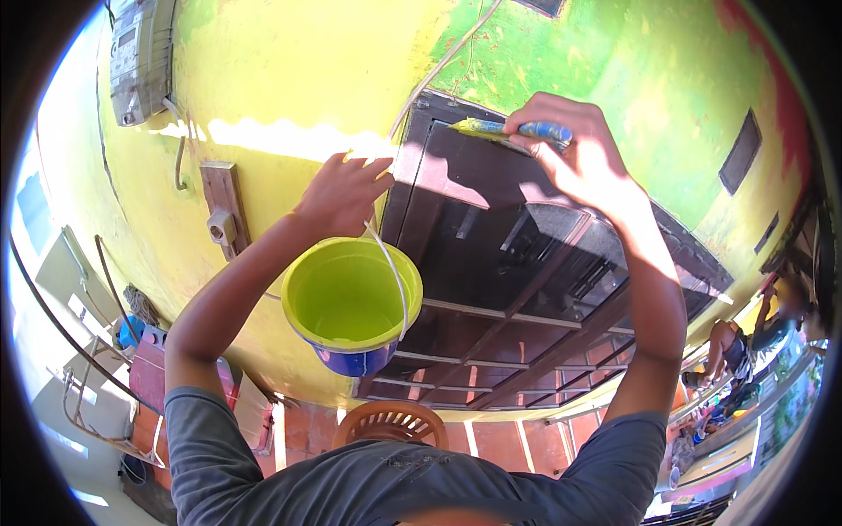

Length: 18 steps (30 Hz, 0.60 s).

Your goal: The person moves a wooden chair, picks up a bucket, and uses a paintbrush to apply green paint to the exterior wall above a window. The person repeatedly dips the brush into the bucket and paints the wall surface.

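Note:
My left hand [345, 195] is raised against the yellow wall beside the door frame, fingers stretched out and apart. Just below it is a bucket [351, 346], yellow-green inside and dark blue outside, with light green-yellow paint in it. Its thin white handle [392, 267] rises toward the underside of that hand; what it hangs from is hidden. Up at the right, my right hand [570, 145] is closed around the blue handle of a paintbrush [535, 133]. The yellow-green bristles touch the wall at the top edge of the dark brown door frame [430, 110].
An electric meter [132, 66] and a wooden board with a socket [225, 210] are fixed to the wall at left. A cable [447, 60] runs above the frame. Below me is a brown plastic chair back [392, 422]. At far right a person [728, 351] sits.

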### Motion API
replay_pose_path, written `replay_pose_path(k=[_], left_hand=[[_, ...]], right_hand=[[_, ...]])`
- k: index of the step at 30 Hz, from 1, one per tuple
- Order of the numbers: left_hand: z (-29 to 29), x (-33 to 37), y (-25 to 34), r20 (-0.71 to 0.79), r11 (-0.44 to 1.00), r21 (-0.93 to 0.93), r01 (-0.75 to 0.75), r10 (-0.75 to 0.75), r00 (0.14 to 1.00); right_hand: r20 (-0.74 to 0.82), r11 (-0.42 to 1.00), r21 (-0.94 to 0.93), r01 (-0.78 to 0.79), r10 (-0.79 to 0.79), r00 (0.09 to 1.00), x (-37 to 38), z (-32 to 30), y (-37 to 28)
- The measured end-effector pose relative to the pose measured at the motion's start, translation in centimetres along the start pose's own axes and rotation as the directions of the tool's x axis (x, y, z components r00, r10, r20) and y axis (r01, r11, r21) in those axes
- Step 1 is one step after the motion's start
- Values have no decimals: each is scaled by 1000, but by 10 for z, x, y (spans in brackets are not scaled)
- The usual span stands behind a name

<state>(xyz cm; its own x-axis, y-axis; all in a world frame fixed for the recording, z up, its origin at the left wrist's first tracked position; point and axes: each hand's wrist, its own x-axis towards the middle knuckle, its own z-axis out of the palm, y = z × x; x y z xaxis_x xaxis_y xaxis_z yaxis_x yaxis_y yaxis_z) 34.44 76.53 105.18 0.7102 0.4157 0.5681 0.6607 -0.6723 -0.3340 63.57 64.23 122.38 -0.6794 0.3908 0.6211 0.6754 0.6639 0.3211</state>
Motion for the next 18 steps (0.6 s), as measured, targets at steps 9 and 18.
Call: replay_pose_path(k=[9,18], left_hand=[[-5,-2,6,-4,996,85,20,-20,1000],[-3,2,8,60,998,40,42,-44,997]], right_hand=[[-337,973,-187,134,-192,922,74,-49,33],[-273,882,-464,87,-236,933,19,-15,29]])
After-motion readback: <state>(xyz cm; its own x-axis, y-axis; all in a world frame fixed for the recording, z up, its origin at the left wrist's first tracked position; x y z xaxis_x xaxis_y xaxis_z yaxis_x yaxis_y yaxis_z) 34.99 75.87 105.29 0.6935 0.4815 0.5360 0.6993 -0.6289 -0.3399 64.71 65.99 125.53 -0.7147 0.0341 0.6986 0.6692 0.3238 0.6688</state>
